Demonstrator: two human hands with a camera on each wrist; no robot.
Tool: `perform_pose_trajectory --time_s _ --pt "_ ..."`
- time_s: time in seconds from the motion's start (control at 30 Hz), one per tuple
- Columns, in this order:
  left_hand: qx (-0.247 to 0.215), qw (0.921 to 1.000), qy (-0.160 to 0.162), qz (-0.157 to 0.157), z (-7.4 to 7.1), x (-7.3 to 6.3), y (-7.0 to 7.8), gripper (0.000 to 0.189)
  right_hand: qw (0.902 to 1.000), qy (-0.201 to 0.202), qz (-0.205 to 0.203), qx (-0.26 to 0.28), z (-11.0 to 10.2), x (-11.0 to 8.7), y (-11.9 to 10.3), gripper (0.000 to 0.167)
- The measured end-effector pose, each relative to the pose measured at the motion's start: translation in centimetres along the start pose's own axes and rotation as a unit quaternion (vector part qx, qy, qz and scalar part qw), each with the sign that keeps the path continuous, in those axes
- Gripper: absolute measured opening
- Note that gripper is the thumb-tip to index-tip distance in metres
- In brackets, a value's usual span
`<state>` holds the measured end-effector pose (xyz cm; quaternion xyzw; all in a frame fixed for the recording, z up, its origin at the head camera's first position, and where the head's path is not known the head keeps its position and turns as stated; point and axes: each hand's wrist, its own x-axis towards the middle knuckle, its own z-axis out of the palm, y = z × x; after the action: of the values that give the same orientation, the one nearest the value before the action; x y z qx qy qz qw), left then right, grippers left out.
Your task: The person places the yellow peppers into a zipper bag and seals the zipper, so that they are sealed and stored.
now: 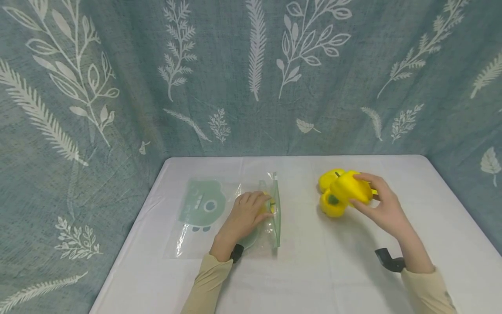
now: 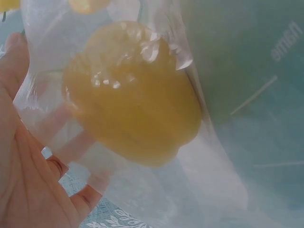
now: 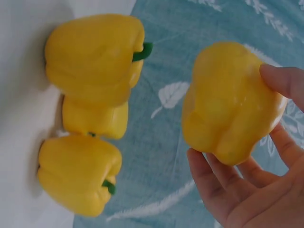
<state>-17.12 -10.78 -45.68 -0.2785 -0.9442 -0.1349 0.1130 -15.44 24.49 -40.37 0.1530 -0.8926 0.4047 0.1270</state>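
A clear zip bag (image 1: 201, 205) with a green cartoon print lies flat at the left of the table, its green zip edge facing right. My left hand (image 1: 243, 216) grips the bag near its mouth, fingers seen through the film in the left wrist view. Inside the plastic there is a yellow bell pepper (image 2: 133, 95). My right hand (image 1: 386, 209) holds another yellow bell pepper (image 3: 232, 104) between thumb and fingers, raised over the table. Beside it stand three more peppers, a large one (image 3: 95, 57), a partly hidden one (image 3: 95, 116) and a lower one (image 3: 78, 173).
A white cloth covers the table (image 1: 306, 270). Behind and at both sides hangs a blue-green curtain (image 1: 219, 65) with white leaf patterns. A black wrist strap mount (image 1: 390, 260) sticks out beside the right wrist.
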Motion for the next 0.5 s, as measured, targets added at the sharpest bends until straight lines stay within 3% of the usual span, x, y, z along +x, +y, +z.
perform_pose_trajectory --time_s 0.23,0.5 --pt "-0.001 1.0000 0.004 0.001 0.0 0.1 0.0 0.050 0.9995 -0.022 -0.014 0.018 1.0 0.5 -0.9 0.058" --pt "0.005 1.0000 0.004 0.001 0.2 0.1 -0.2 0.051 0.9975 -0.037 -0.059 0.006 2.9 1.0 -1.2 0.057"
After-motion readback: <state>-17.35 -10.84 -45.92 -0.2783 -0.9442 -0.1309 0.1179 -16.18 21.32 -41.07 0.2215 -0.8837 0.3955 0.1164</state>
